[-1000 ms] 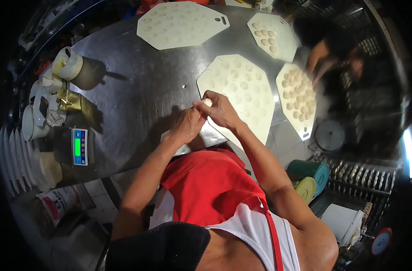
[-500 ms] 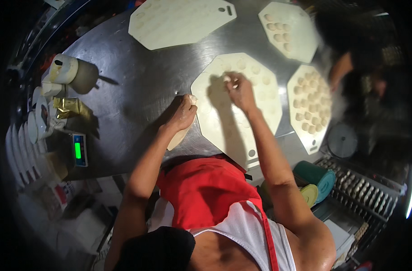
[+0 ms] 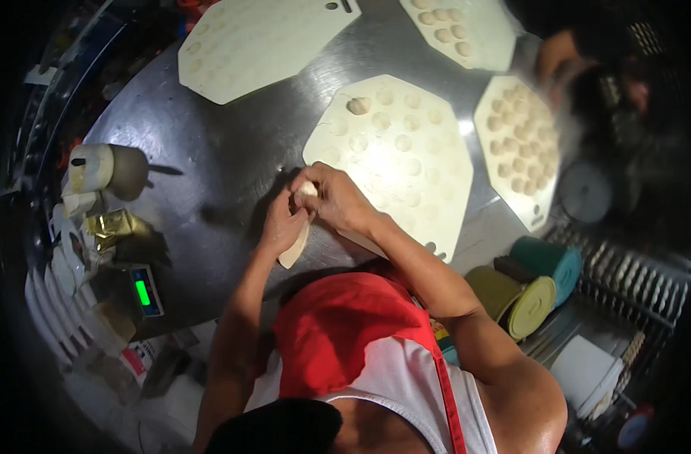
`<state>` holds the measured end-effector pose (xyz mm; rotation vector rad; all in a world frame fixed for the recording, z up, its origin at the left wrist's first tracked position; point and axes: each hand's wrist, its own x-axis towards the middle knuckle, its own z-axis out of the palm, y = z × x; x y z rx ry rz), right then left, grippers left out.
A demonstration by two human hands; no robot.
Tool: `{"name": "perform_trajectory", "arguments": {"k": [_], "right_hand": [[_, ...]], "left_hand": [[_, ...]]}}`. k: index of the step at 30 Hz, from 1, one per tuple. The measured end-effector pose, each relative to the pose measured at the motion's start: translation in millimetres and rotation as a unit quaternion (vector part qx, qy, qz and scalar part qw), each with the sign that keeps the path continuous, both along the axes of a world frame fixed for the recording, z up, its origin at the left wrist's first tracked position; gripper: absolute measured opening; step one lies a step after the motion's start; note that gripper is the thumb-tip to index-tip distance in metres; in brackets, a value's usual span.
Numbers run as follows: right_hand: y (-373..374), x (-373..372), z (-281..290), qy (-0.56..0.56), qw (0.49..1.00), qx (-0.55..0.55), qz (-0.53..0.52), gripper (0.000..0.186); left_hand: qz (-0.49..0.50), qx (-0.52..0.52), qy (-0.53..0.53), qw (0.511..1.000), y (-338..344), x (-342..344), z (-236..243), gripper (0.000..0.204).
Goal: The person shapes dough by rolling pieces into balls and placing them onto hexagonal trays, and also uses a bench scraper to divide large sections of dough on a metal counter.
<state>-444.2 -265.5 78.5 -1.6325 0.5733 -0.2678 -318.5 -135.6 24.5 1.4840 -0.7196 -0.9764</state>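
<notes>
My left hand (image 3: 282,225) is closed round a long pale roll of dough (image 3: 293,250) over the near left edge of a white board. The roll's tail hangs below the palm. At its top end a rounded lump of dough (image 3: 308,188) bulges out, and my right hand (image 3: 338,198) is closed on that lump, its fingers meeting the left hand's. The white board (image 3: 455,178) lies on the steel table. One dough ball (image 3: 358,106) sits on its far left part, among several faint round marks.
Further boards lie at the far left (image 3: 262,79), the far right (image 3: 485,45) and the right (image 3: 538,212), the last two bearing dough balls. A scale (image 3: 146,291), a gold packet (image 3: 109,227) and a white pot (image 3: 94,168) stand at left. Another person's arm (image 3: 557,57) shows at far right.
My right hand has come back from the far part of the board to the dough in my left hand. A dough ball now lies where it was. The whole view has shifted slightly.
</notes>
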Motion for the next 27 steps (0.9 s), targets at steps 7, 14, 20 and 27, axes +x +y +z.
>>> {"name": "perform_trajectory", "arguments": {"k": [7, 14, 20, 27], "right_hand": [[4.6, -11.8, 27.5, 0.191, 0.969, -0.142, -0.06, 0.053], [19.3, 5.6, 26.6, -0.029, 0.997, -0.028, -0.059, 0.023], [-102.7, -39.9, -3.7, 0.079, 0.958, -0.076, -0.265, 0.026], [-160.2, -38.1, -40.3, 0.18, 0.908, -0.234, -0.297, 0.048]], "left_hand": [[-0.191, 0.063, -0.261, 0.944, -6.8, -6.2, 53.4, 0.028], [-0.186, 0.108, -0.027, 0.976, -48.6, 11.4, -26.5, 0.037], [-0.213, 0.277, -0.17, 0.921, -87.5, 10.3, 29.7, 0.053], [-0.153, 0.13, -0.238, 0.95, -55.0, 14.8, 4.5, 0.056]]}}
